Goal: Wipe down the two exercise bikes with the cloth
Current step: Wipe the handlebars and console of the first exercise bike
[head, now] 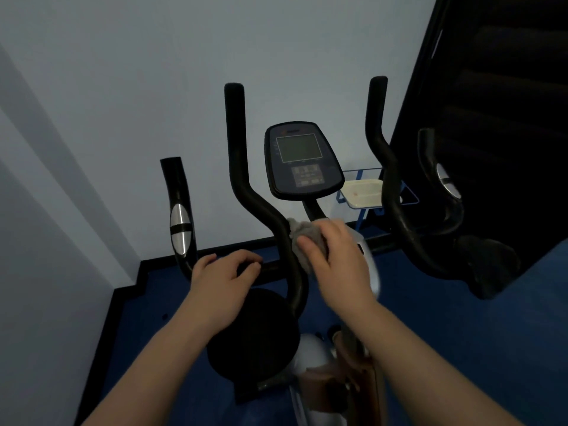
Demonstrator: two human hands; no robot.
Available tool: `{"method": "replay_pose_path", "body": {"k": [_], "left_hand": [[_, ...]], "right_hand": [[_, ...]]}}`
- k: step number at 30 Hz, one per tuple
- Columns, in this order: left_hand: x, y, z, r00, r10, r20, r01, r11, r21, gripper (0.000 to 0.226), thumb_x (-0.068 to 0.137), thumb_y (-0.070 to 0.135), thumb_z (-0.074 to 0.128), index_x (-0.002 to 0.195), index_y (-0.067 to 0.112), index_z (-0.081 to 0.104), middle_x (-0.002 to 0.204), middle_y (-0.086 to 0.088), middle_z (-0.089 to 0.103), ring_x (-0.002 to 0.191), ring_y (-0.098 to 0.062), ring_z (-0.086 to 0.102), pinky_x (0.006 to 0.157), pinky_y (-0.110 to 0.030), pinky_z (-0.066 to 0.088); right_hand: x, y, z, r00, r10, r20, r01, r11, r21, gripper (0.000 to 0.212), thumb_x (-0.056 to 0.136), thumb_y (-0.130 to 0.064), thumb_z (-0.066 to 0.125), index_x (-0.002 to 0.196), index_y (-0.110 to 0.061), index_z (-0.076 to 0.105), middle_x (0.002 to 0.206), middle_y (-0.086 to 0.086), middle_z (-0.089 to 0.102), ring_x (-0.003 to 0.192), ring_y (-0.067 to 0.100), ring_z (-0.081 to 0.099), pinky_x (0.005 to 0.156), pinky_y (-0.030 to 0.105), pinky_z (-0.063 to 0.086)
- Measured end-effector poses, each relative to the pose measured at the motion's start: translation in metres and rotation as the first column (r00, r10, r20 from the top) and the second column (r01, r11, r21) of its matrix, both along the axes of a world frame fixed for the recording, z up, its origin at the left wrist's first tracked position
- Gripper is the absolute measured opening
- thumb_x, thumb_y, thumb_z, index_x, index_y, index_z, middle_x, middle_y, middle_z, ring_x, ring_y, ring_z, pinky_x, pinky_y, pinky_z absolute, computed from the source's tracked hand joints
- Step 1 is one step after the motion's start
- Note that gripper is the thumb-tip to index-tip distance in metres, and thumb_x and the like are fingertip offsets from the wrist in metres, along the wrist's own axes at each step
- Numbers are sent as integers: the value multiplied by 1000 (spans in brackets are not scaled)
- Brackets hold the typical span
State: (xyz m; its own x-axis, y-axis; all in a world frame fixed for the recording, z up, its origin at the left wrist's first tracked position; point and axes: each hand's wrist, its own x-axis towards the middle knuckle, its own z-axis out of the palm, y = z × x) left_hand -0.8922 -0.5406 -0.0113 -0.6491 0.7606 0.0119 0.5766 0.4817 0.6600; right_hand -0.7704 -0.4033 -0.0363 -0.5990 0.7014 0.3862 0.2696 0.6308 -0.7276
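Fig.: R hand (335, 259) bunches grey cloth (302, 238) vs. bike (270, 216) handlebar junction below console (302, 161). L hand (224, 275) curls round crossbar. Cloth prob. soft, light; hold wadded in palm. Frame looks rigid.

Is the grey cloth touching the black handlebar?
Touching. In the head view the right hand presses the grey cloth against the bend of the black handlebar, with no gap between them.
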Motion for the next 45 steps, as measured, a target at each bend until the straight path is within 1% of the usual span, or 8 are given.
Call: {"method": "replay_pose_path", "body": {"k": [11, 20, 24, 28, 33, 37, 40, 45], "left_hand": [[-7, 0, -9, 1000, -15, -2, 15, 1000, -1, 17, 100, 36, 44, 106, 44, 58, 101, 17, 59, 127, -15, 38, 116, -36, 18], [-14, 2, -17, 1000, -29, 2, 29, 999, 19, 16, 98, 38, 45, 101, 47, 57, 95, 20, 61, 122, -19, 46, 113, -42, 27], [-12, 2, -16, 999, -45, -12, 46, 998, 38, 15, 99, 34, 46, 100, 45, 57, 88, 22, 59, 113, -14, 51, 112, -43, 29], [-12, 1, -15, 999, -37, -3, 37, 998, 41, 16, 100, 33, 46, 102, 43, 58, 98, 19, 63, 116, -10, 51, 114, -41, 28], [-11, 1, -13, 997, -43, -58, 45, 998, 34, 19, 101, 34, 41, 104, 43, 58, 97, 20, 62, 97, 7, 47, 115, -36, 20], [-8, 3, -10, 997, -31, -67, 31, 1000, -1, 22, 102, 33, 40, 110, 39, 60, 92, 21, 56, 90, 7, 40, 113, -28, 17], [-9, 3, -10, 997, -32, -66, 32, 999, 0, 18, 102, 32, 42, 103, 43, 57, 92, 22, 56, 101, 0, 43, 115, -33, 21], [-9, 2, -10, 997, -27, -67, 27, 1000, -3, 21, 102, 31, 42, 108, 40, 59, 87, 25, 53, 95, 1, 40, 114, -35, 22]], "right_hand": [[9, -19, -4, 991, 133, -9, -133, 987, -86, 27, 93, -47, 50, 78, -26, 56, 79, -11, 57, 75, 1, 54, 68, 24, 43], [4, -34, -14, 995, 76, -65, -76, 997, -7, 27, 95, -46, 50, 70, -38, 45, 72, -18, 49, 71, -1, 52, 63, 10, 35], [11, -21, -7, 978, 207, 12, -206, 978, -36, 27, 95, -39, 56, 71, -27, 57, 76, -12, 54, 74, 4, 54, 68, 21, 42], [-19, -14, 11, 1000, 1, -7, 0, 998, 69, 38, 93, -50, 47, 73, -19, 54, 78, -8, 51, 70, 10, 52, 64, 31, 42], [14, -42, -13, 994, 110, 0, -110, 994, 2, 36, 95, -41, 54, 63, -36, 40, 70, -13, 44, 64, 3, 50, 57, 12, 33], [15, -21, 20, 969, 198, 145, -184, 977, -106, 33, 92, -47, 55, 68, -24, 57, 67, -6, 54, 63, 3, 55, 63, 25, 48], [-9, 8, 61, 999, 31, -39, -31, 1000, 7, 36, 91, -53, 51, 75, -21, 58, 73, -5, 58, 70, 11, 58, 68, 38, 52], [-58, 28, 63, 985, 167, -50, -167, 986, 12, 31, 82, -48, 71, 82, -17, 66, 84, -3, 59, 78, 10, 55, 70, 30, 44]]}}
